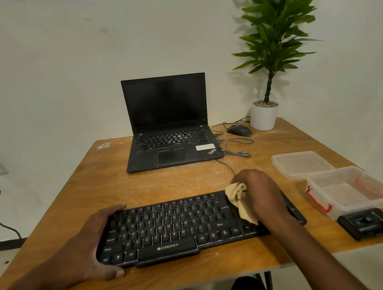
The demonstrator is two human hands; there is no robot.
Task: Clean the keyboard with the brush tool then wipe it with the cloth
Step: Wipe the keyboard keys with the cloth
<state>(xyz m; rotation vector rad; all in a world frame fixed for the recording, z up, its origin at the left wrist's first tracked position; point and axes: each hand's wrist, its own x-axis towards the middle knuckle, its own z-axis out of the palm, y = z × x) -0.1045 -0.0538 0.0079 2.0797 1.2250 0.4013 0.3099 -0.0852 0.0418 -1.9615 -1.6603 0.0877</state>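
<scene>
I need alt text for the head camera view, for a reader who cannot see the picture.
A person's right hand presses a crumpled yellow cloth onto the right part of a black keyboard, while the left hand grips its left end. They work on a wooden table with an open laptop, mouse, potted plant and plastic containers.

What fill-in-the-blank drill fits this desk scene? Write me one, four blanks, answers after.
1. The right hand presses a yellow ____ onto the keyboard.
2. The left hand grips the keyboard's ____ end.
3. Behind the keyboard stands an open ____ with a dark screen.
4. The white pot at the table's far right corner holds a green ____.

Missing words: cloth; left; laptop; plant
</scene>
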